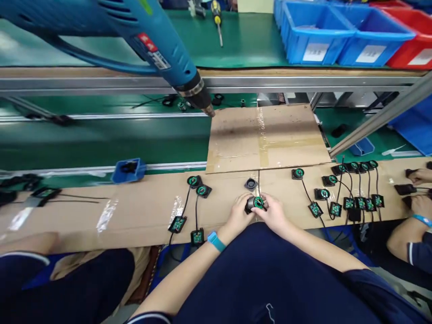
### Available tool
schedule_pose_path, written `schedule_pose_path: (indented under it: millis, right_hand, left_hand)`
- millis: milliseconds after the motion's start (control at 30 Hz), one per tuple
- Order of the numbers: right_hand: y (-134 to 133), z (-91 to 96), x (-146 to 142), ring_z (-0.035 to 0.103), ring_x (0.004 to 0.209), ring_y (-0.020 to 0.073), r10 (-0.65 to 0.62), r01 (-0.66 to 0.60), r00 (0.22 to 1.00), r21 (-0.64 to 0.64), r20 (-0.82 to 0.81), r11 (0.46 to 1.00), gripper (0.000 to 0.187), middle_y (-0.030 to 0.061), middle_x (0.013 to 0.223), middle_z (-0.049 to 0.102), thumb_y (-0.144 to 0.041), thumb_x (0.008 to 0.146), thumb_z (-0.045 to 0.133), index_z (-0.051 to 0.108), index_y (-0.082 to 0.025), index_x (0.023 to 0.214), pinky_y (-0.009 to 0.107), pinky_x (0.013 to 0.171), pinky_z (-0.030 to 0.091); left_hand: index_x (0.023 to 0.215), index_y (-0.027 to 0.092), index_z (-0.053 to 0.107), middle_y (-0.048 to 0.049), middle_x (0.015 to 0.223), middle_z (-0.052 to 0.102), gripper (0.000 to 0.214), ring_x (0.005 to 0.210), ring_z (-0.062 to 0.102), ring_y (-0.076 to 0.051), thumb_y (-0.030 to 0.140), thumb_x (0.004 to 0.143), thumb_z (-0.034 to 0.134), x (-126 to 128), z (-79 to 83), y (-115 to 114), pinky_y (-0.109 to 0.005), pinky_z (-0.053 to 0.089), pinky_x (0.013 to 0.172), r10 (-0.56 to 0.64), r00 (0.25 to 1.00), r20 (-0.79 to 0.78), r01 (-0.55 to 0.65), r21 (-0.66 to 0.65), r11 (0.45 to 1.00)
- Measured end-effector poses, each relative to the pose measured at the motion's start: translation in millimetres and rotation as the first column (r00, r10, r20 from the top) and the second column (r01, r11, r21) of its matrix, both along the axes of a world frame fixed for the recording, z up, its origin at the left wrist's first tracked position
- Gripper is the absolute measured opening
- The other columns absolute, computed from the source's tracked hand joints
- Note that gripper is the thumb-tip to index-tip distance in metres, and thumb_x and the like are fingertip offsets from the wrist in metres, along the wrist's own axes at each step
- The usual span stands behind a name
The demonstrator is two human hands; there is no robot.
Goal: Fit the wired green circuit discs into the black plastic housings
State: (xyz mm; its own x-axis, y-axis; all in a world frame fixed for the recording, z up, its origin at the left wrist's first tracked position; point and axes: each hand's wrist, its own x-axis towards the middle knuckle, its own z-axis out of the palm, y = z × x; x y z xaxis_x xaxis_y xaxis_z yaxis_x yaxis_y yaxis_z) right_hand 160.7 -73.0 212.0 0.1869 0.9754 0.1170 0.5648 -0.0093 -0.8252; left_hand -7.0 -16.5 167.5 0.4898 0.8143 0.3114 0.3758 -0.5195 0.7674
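Both my hands meet at the near edge of the cardboard-covered bench (pixel 135 216). My left hand (pixel 238 216) and my right hand (pixel 273 213) are closed together on a small round black connector with a green circuit board (pixel 256 203). A thin black wire runs away from it across the cardboard. A loose black round cap (pixel 250 184) lies just beyond my fingers. A blue band (pixel 216 240) sits on my left wrist.
Wired connector assemblies lie to the left (pixel 195 207) and in a row to the right (pixel 351 198). A blue heat gun (pixel 162 49) hangs above the conveyor. A cardboard sheet (pixel 266 135) lies behind. Blue bins (pixel 317 31) stand at the back. Another person's hands (pixel 420 189) work at the right.
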Motion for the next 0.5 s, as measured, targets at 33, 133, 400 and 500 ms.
schedule_pose_path:
  millis: [33, 133, 400, 500]
  right_hand:
    - [0, 1.4, 1, 0.068, 0.099, 0.0267, 0.01, -0.01, 0.999, 0.004, 0.036, 1.0, 0.047, 0.0108, 0.108, 0.07, -0.03, 0.076, 0.084, 0.067, -0.019, 0.118, 0.043, 0.093, 0.056]
    - [-1, 8.4, 1, 0.068, 0.096, 0.0268, 0.055, -0.056, 0.987, 0.004, 0.154, 0.998, 0.039, 0.0107, 0.103, 0.069, -0.032, 0.078, 0.083, 0.068, -0.019, 0.112, 0.041, 0.09, 0.056]
    - [0, 24.2, -13, 0.065, 0.086, 0.0255, 0.046, -0.042, 0.947, -0.02, 0.319, 0.999, 0.032, 0.0095, 0.095, 0.062, -0.043, 0.081, 0.081, 0.068, -0.019, 0.098, 0.039, 0.081, 0.057]
    - [0, 32.0, -21, 0.063, 0.08, 0.0237, -0.025, 0.028, 0.944, -0.005, 0.329, 1.0, 0.032, 0.008, 0.091, 0.061, -0.045, 0.08, 0.081, 0.068, -0.019, 0.093, 0.038, 0.077, 0.057]
  left_hand:
    - [0.13, 0.022, 0.055, -0.013, 0.133, 0.06, 0.05, 0.128, 0.057, -0.028, 0.017, 0.081, 0.067, 0, 1.3, 0, -0.052, 0.048, 0.111, 0.004, 1.0, 0.007, -0.004, 0.002, 1.0]
    - [0.13, 0.022, 0.056, -0.0137, 0.137, 0.059, 0.05, 0.13, 0.055, -0.029, 0.016, 0.082, 0.067, 1, 6.3, 0, -0.052, 0.046, 0.113, -0.009, 1.0, 0.026, 0.009, 0.013, 1.0]
    - [0.129, 0.02, 0.059, -0.0127, 0.131, 0.064, 0.052, 0.126, 0.059, -0.028, 0.015, 0.078, 0.069, -3, 19.3, 1, -0.051, 0.05, 0.111, -0.089, 0.991, 0.101, 0.089, 0.004, 0.996]
    - [0.129, 0.02, 0.061, -0.0132, 0.136, 0.062, 0.047, 0.13, 0.056, -0.029, 0.018, 0.083, 0.067, -8, 26.8, 1, -0.052, 0.047, 0.113, -0.08, 0.991, 0.105, 0.078, 0.023, 0.997]
